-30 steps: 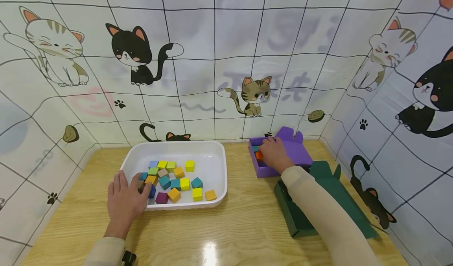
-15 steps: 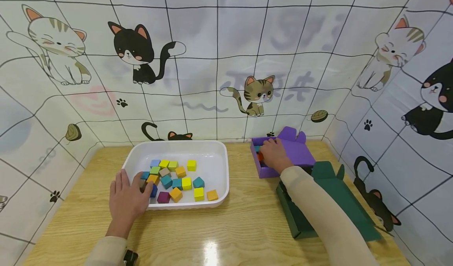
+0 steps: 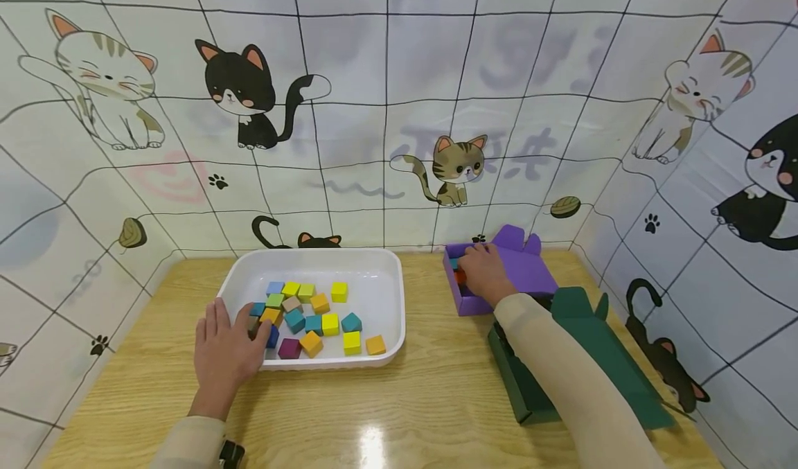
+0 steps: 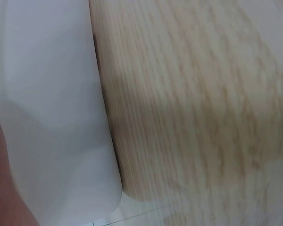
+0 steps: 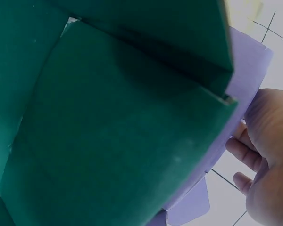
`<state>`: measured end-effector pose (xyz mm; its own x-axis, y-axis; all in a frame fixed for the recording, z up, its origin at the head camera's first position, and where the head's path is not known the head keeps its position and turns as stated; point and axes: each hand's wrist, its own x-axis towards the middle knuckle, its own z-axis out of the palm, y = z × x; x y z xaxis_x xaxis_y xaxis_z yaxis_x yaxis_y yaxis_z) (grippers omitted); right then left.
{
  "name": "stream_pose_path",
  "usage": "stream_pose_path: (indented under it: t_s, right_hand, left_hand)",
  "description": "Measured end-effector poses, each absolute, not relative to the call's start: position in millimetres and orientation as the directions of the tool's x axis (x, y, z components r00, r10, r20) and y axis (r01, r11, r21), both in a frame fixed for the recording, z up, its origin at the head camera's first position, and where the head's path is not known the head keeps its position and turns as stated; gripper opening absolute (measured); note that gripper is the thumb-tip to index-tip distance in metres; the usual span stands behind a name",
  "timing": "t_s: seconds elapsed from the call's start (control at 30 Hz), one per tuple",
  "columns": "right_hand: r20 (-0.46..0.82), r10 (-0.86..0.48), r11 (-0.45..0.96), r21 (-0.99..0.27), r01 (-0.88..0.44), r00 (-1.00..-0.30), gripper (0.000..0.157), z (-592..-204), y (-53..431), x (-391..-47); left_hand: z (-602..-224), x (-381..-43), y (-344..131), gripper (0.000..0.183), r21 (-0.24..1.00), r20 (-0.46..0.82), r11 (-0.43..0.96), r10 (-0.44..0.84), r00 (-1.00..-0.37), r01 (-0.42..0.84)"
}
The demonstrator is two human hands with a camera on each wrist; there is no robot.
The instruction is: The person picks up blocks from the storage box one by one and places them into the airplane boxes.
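Blocks (multicoloured) in white tray

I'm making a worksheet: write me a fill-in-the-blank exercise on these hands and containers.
1. The left hand is at the ____ tray.
2. The right hand reaches into the ____ box.
3. The box nearer the person is ____.

Missing words: white; purple; green.
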<state>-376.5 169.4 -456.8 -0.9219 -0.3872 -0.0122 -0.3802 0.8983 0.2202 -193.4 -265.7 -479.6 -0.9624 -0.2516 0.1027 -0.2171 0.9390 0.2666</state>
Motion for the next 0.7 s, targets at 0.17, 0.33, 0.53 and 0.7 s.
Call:
stream_pose_path:
  t_s: [0.17,0.33,0.53,0.7]
  right_hand:
    - [0.013,-0.389,0.9,0.218,-0.377,-0.921,0.011,-458.7,169.1,-378.1]
    - [0.03,-0.386,0.907,0.192,-0.374,-0.922,0.015,-459.9,172.7,-375.7]
    - [0.057,-0.372,0.922,0.137,-0.362,-0.927,0.013,-454.1,176.8,-372.9]
    - [0.086,-0.359,0.932,0.089,-0.352,-0.929,0.018,-439.7,173.6,-370.7]
  left_hand:
    - [-479.7,-193.5,-265.4,0.062,0.266,0.106,0.938,-0.258,-0.96,-0.223]
    - [-481.8,-194.0,-264.1,0.063,0.262,0.109,0.941,-0.251,-0.962,-0.216]
    - [-483.7,-194.4,-263.9,0.063,0.257,0.11,0.942,-0.25,-0.962,-0.215]
    - [-484.4,-193.7,-265.2,0.063,0.258,0.104,0.94,-0.255,-0.961,-0.221]
